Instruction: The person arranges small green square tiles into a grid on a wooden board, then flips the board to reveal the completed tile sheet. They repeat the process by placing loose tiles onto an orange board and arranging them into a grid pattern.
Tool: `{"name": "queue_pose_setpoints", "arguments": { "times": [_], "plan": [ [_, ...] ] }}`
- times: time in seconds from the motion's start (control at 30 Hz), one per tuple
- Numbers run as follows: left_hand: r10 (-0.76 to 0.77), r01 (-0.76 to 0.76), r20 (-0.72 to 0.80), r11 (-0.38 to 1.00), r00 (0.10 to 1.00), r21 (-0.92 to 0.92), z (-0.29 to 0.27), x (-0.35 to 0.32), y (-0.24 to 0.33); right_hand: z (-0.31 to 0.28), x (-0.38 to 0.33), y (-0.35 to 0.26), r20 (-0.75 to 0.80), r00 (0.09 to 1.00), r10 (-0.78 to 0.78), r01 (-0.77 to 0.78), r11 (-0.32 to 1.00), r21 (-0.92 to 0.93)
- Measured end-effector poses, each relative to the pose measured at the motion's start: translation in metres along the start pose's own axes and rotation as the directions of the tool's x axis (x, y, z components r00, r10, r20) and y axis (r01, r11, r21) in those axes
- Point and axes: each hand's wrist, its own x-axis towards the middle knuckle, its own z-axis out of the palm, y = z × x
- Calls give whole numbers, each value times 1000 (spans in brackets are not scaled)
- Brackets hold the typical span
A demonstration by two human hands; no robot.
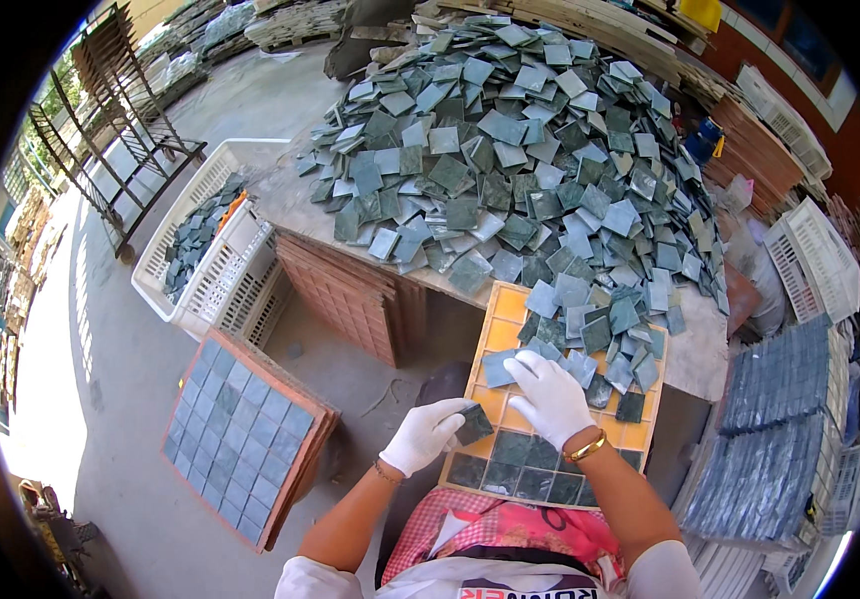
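Note:
My left hand, in a white glove, pinches a dark green stone tile over the left edge of a yellow gridded tray. The gloved right hand is over the middle of that tray. Its fingertips are closed at a blue-grey tile; whether they grip it or only press on it is partly hidden. Flat dark tiles fill the tray's near rows. Loose tiles lie overlapped on its far part, spilling from the big heap.
A large heap of square stone tiles covers the table ahead. At left stand a filled tile panel on stacked boards, brown gridded trays and a white crate of tiles. On the right are stacked tile sheets. A metal rack stands far left.

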Motion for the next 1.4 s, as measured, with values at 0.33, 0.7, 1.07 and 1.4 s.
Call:
{"name": "queue_pose_setpoints", "arguments": {
  "times": [0.33,0.7,1.07,1.4],
  "plan": [
    [11,-61,-311,987,950,-151,-20,0,-9,3,8,10,52,997,62,-76,934,350],
    [-129,-70,-411,897,902,-437,-33,-23,-43,29,-24,-9,161,936,314,-333,636,697],
    [-84,-69,-410,937,908,-343,-20,-29,-41,50,-32,-33,65,998,12,-21,990,139],
    [43,-110,-313,974,949,-200,6,30,1,38,-26,-25,270,954,-133,119,991,68]
  ]
}}
